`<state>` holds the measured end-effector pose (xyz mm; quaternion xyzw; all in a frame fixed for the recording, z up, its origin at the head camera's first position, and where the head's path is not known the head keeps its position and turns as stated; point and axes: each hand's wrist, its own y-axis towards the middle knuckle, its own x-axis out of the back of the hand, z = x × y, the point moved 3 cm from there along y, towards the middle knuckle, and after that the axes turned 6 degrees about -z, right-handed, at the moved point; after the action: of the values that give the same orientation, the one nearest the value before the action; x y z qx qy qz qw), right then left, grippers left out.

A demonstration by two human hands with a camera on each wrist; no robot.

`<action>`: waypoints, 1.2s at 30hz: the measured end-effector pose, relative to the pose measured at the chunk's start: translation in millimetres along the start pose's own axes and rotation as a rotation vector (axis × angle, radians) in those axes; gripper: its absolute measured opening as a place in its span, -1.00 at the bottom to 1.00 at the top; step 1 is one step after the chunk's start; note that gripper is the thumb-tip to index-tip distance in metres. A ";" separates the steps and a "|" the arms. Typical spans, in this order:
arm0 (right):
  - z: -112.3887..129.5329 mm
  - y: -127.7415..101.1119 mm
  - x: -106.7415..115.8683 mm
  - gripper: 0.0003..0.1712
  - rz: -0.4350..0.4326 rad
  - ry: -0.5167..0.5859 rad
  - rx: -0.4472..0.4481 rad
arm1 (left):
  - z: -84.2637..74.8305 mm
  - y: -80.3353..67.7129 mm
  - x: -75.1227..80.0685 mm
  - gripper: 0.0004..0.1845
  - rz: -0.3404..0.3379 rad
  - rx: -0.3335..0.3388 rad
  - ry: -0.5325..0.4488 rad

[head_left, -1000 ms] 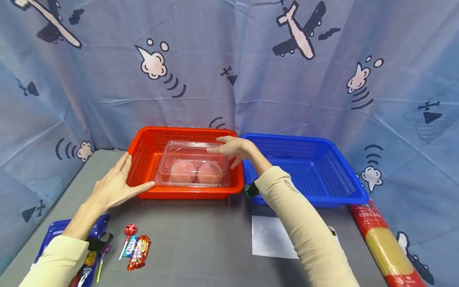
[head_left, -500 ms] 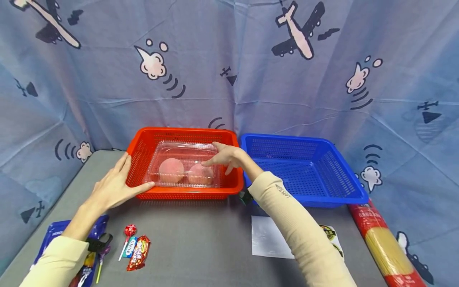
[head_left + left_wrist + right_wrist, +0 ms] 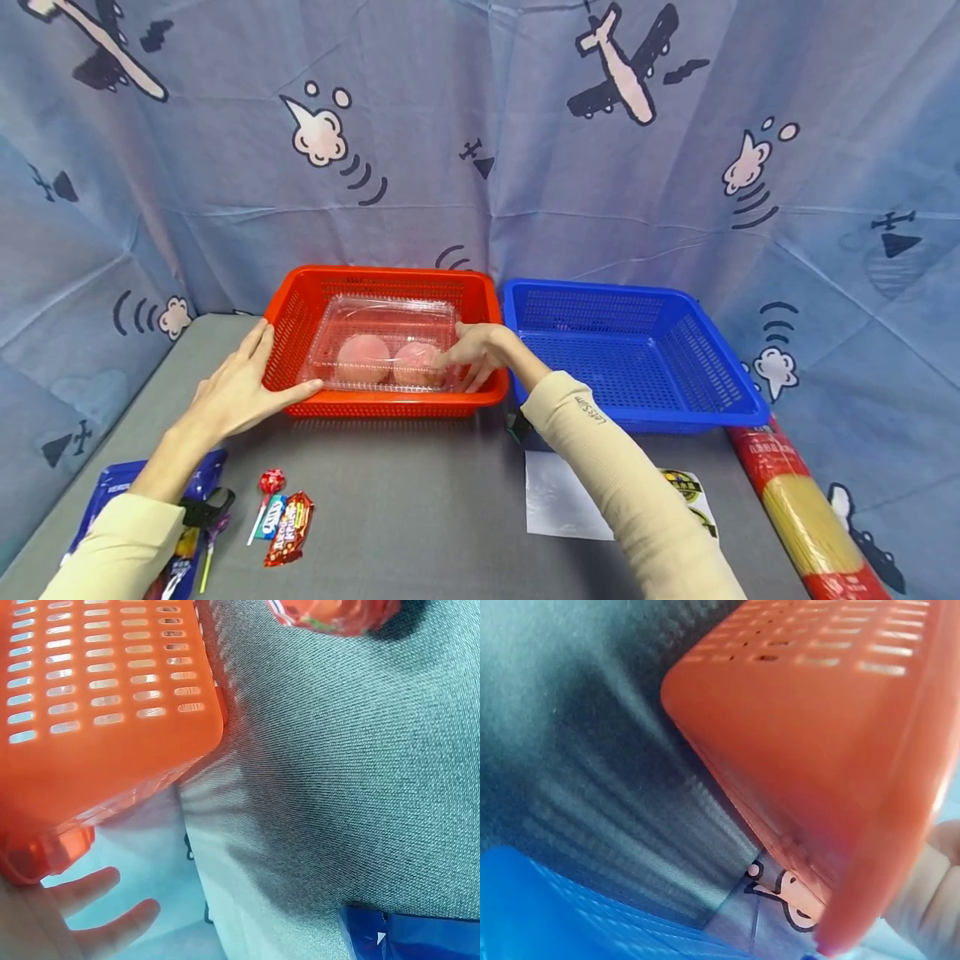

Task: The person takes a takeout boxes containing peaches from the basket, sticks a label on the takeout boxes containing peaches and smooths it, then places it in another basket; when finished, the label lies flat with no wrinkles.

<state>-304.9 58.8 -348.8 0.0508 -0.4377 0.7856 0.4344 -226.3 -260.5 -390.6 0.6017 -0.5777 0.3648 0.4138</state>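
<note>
Soft, even light fills the head view, drawing pale glare across the clear box [image 3: 378, 310] and leaving a dim shadow on the table [image 3: 405, 500] beneath the front edge of the red basket [image 3: 382, 409], all in fairly crisp focus. In the left wrist view, light shows through the basket's slots, a broad shadow darkens the table beside it, and the left hand [image 3: 52, 926] turns slightly soft. Blur is heaviest in the right wrist view, softening the red basket's shiny rim, the blue basket [image 3: 555, 919] and the right hand [image 3: 930, 896].

Container [image 3: 384, 323] in left basket [image 3: 390, 407]
</note>
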 end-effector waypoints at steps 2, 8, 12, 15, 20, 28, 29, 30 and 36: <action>-0.9 -0.3 -0.5 0.04 -0.006 0.012 0.000 | 0.0 0.3 -0.3 0.33 0.000 0.001 -0.001; -3.3 -0.2 -0.6 -0.31 -0.042 0.047 0.006 | -0.3 0.8 0.3 0.34 0.002 0.005 0.003; -2.0 -1.3 -2.2 -0.24 -0.039 0.108 0.029 | -0.7 0.1 0.6 0.34 0.002 0.005 -0.002; -0.7 -0.7 -4.0 -0.16 -0.039 0.184 0.057 | -0.5 -0.5 0.4 0.33 0.006 0.007 -0.012; 0.0 3.1 -6.9 -0.18 -0.062 0.320 0.092 | -1.0 -1.0 0.5 0.32 0.011 0.008 -0.019; 2.0 4.0 -19.4 -0.21 -0.039 0.508 0.107 | -0.9 -0.7 0.4 0.33 0.013 0.010 -0.019; 2.3 3.8 -20.9 -0.16 -0.041 0.532 0.113 | -0.7 -0.6 0.6 0.33 0.012 0.011 -0.018; 2.7 3.7 -22.6 -0.12 -0.040 0.561 0.115 | -0.9 -0.6 0.9 0.34 0.010 0.012 -0.017; 8.3 1.7 -32.3 -0.18 -0.076 0.704 0.167 | -1.9 -0.4 0.9 0.34 0.014 0.005 -0.020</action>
<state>-288.7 31.7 -359.7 -0.1712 -0.1936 0.7712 0.5818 -225.8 -259.1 -389.1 0.6022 -0.5851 0.3630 0.4040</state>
